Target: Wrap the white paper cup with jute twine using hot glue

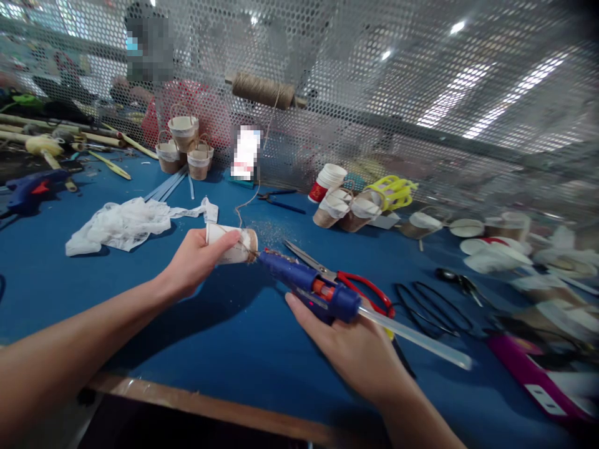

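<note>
Glue gun [299, 277] sits in your right hand [355, 349], which is wrapped around its mostly hidden handle so the nozzle points at one end of the paper cup [236, 255]. Your left hand [196, 259] pinches that cup sideways above the blue table [262, 380], seemingly to leave the twine [253, 244] exposed. Farther off, a strand climbs to the spool [262, 90], probably mounted high to unwind freely.

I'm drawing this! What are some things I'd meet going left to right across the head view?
Lying glue gun → white cloth → cup in the left hand → held glue gun in the right hand → purple thing.
</note>
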`<state>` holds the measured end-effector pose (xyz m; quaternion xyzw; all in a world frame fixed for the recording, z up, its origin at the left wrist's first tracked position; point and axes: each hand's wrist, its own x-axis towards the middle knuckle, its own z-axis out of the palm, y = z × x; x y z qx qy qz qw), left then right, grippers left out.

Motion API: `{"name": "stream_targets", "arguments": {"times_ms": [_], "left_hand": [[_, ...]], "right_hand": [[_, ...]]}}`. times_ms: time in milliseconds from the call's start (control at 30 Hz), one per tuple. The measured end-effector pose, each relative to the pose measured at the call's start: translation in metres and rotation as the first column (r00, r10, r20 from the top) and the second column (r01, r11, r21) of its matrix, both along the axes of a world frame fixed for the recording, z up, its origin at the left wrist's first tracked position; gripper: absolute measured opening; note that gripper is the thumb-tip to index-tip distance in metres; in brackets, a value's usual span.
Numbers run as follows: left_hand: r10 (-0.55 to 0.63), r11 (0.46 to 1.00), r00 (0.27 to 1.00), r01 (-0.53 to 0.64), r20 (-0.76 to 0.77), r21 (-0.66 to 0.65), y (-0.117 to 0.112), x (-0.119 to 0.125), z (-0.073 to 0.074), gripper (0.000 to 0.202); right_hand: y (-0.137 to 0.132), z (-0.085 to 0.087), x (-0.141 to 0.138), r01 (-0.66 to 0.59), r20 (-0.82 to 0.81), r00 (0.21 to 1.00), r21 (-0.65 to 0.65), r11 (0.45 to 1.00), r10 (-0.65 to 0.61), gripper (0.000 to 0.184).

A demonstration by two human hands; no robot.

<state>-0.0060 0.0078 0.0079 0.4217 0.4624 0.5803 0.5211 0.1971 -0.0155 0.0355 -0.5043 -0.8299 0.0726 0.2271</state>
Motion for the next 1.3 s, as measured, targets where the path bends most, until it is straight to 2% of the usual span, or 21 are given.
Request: {"name": "stream_targets", "arguments": {"times_ms": [167, 367, 567, 667, 767, 867, 967, 1033, 1133, 1233, 1300], "left_hand": [[0.003, 1.000, 1.000, -0.003, -0.019, 0.003, 0.001, -0.002, -0.002, 0.020], [0.004, 0.995, 0.968, 0.021, -0.252, 0.093, -0.001, -0.003, -0.006, 0.025], [0.041, 0.975, 0.865, 0.074, -0.500, 0.208, -0.005, -0.005, -0.007, 0.029], [0.059, 0.951, 0.794, 0.140, -0.605, 0.277, -0.007, -0.007, -0.009, 0.030], [0.086, 0.904, 0.734, 0.227, -0.674, 0.363, -0.009, -0.008, -0.010, 0.028], [0.158, 0.851, 0.690, 0.268, -0.707, 0.451, -0.010, -0.008, -0.011, 0.028], [0.199, 0.815, 0.664, 0.296, -0.720, 0.498, -0.010, -0.008, -0.011, 0.025], [0.200, 0.818, 0.661, 0.294, -0.723, 0.495, -0.009, -0.009, -0.011, 0.024], [0.191, 0.852, 0.672, 0.249, -0.716, 0.461, -0.007, -0.010, -0.011, 0.027], [0.185, 0.865, 0.689, 0.224, -0.701, 0.448, -0.007, -0.011, -0.012, 0.028], [0.181, 0.862, 0.692, 0.230, -0.699, 0.451, -0.007, -0.011, -0.012, 0.027]], "right_hand": [[0.000, -0.001, 0.001, -0.020, 0.044, 0.999, 0.021, 1.000, 0.019, 0.035], [0.000, 0.001, 0.002, -0.028, 0.016, 0.999, 0.035, 0.999, 0.027, 0.037], [0.004, -0.007, 0.011, -0.208, 0.135, 0.974, 0.245, 0.947, 0.180, 0.029], [0.006, -0.015, 0.015, -0.248, 0.184, 0.963, 0.307, 0.919, 0.199, 0.029], [0.008, -0.021, 0.017, -0.267, 0.223, 0.955, 0.353, 0.897, 0.197, 0.032], [0.010, -0.021, 0.020, -0.299, 0.298, 0.936, 0.382, 0.874, 0.190, 0.034], [0.010, -0.018, 0.022, -0.387, 0.441, 0.878, 0.427, 0.817, 0.186, 0.040], [0.010, -0.016, 0.022, -0.416, 0.461, 0.865, 0.440, 0.796, 0.197, 0.041], [0.009, -0.014, 0.021, -0.421, 0.426, 0.876, 0.445, 0.790, 0.226, 0.040], [0.008, -0.014, 0.019, -0.447, 0.493, 0.847, 0.455, 0.770, 0.201, 0.042], [0.008, -0.014, 0.019, -0.431, 0.500, 0.846, 0.438, 0.789, 0.184, 0.042]]}}
